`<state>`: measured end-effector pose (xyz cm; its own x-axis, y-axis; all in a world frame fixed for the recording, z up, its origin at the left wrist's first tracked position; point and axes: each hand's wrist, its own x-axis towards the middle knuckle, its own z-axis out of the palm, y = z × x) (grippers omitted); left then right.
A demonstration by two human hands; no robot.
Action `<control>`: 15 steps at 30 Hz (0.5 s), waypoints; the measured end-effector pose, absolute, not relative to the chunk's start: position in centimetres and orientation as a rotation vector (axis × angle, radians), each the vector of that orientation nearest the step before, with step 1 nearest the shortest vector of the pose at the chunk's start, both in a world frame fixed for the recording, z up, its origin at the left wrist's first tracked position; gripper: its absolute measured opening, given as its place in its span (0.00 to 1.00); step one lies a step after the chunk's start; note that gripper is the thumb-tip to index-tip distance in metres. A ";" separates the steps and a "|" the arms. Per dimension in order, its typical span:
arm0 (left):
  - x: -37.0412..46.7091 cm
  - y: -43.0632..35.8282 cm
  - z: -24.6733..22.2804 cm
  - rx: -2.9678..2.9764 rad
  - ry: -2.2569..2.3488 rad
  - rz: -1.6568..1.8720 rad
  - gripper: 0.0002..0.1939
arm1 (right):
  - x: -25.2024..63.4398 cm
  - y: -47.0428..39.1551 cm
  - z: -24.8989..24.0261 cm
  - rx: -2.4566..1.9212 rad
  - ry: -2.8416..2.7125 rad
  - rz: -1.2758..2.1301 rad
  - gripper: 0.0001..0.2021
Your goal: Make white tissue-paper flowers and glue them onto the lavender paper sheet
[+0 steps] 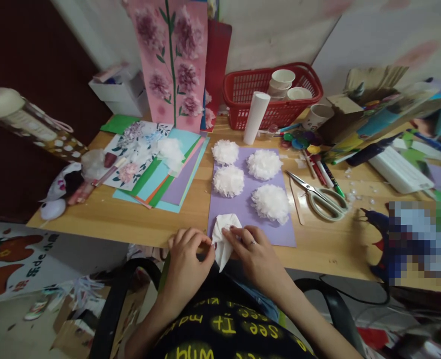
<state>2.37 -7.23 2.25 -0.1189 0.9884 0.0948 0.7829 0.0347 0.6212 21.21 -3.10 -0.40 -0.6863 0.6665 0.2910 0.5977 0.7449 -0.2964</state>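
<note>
White tissue (221, 252) was over the near edge of the purple sheet (243, 202), pinched by the left hand (190, 257) at its side and the right hand (257, 252) higher up. Shaping seemed under way; the next move called for a light touch, lest it tear.

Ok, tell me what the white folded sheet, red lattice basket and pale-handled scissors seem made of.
White folded sheet: probably matte tissue paper, judging by its thin, creased folds; maybe fabric.
Red lattice basket: likely smooth plastic, given its even colour and regular grid.
Pale-handled scissors: blades seem polished metal, greyish and glinting; handles perhaps plastic, thick and opaque.
</note>
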 end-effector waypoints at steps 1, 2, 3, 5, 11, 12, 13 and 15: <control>2.2 -7.5 2.3 1.763 1.958 0.794 0.06 | 21.2 -3.1 -0.4 -0.963 -2.560 0.247 0.28; 2.2 -7.7 2.3 1.724 1.957 0.809 0.05 | 21.2 -3.0 -0.4 -0.960 -2.556 0.243 0.28; 2.1 -7.9 2.2 1.680 1.957 0.824 0.05 | 21.2 -3.0 -0.3 -0.957 -2.550 0.241 0.28; 2.2 -8.1 2.1 1.585 1.947 0.860 0.04 | 21.1 -3.0 -0.3 -0.953 -2.540 0.235 0.28; 2.5 -7.6 2.1 1.440 1.801 1.012 0.04 | 20.9 -3.1 -0.3 -0.925 -2.528 0.215 0.25; 2.6 -7.4 2.1 1.433 1.784 1.036 0.05 | 20.9 -3.2 -0.4 -0.923 -2.526 0.213 0.24; 2.7 -7.3 2.2 1.428 1.772 1.057 0.05 | 20.9 -3.2 -0.4 -0.923 -2.524 0.211 0.24; 3.1 -7.2 2.3 1.424 1.762 1.095 0.05 | 20.9 -3.3 -0.5 -0.926 -2.521 0.209 0.23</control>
